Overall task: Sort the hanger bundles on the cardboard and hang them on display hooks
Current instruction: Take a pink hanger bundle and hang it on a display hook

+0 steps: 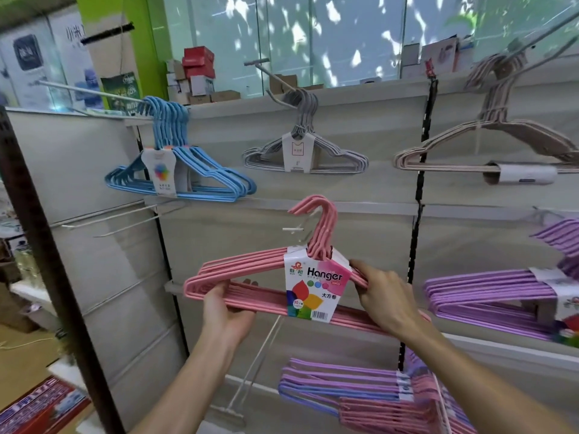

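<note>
I hold a bundle of pink hangers [250, 264] with a white "Hanger" label up in front of the shelf wall. My left hand [227, 311] grips its lower bar near the left end. My right hand [387, 296] pinches its right shoulder beside the label. The pink hooks sit at a display hook's white tip [293, 229]; whether they hang on it I cannot tell. Blue hangers [185, 170], grey hangers [305, 153] and beige hangers [488, 142] hang on upper hooks. Purple hangers [488, 296] hang at the right.
Bare display hooks [125, 219] stick out at mid left, and a long one [257, 361] slants below the pink bundle. A mixed purple and pink bundle [360, 393] hangs low at the right. A dark post [53, 261] stands at the left. Boxes line the top ledge.
</note>
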Demonstrator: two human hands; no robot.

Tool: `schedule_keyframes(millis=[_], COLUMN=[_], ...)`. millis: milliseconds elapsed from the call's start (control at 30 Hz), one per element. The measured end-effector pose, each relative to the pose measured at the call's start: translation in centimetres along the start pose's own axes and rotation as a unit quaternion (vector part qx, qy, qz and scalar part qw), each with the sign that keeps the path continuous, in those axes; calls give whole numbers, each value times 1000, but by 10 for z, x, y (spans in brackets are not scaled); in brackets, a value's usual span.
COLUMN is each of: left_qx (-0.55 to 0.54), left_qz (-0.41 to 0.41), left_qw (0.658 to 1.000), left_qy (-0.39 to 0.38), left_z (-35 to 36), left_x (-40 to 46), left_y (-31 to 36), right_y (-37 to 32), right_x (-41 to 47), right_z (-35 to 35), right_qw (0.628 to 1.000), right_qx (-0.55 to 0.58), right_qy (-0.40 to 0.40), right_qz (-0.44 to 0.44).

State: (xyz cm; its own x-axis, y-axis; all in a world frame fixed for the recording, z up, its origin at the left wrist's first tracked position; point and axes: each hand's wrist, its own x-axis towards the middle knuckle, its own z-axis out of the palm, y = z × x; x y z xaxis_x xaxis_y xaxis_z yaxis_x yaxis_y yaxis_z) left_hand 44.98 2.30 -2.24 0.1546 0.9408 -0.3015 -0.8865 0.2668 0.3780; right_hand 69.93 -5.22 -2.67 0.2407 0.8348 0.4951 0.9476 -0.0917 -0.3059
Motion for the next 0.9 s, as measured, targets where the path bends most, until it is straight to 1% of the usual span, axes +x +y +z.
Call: schedule_keyframes(millis=[167, 267, 533, 667, 900], left_qx=[3, 16, 37, 29, 4], left_qz=[-21, -36, -107, -129, -150], left_qw=[1000, 999, 993, 990, 988], left_qy=[-7, -11, -30, -50, -36], left_z=[3, 6, 10, 7, -4], left_x=[33, 53, 115, 134, 169], left_y=[4, 3, -5, -15, -32], right_y=[-1, 0, 1, 0, 2], right_x=[16, 25, 48, 51, 59], right_z=[16, 23, 40, 46, 54], right_qw=[1000, 999, 994, 989, 982], right_qx=[-4, -26, -67, -106, -143], right_qy=[-4, -6, -18, -32, -55], right_qz=[18, 35, 85, 98, 113])
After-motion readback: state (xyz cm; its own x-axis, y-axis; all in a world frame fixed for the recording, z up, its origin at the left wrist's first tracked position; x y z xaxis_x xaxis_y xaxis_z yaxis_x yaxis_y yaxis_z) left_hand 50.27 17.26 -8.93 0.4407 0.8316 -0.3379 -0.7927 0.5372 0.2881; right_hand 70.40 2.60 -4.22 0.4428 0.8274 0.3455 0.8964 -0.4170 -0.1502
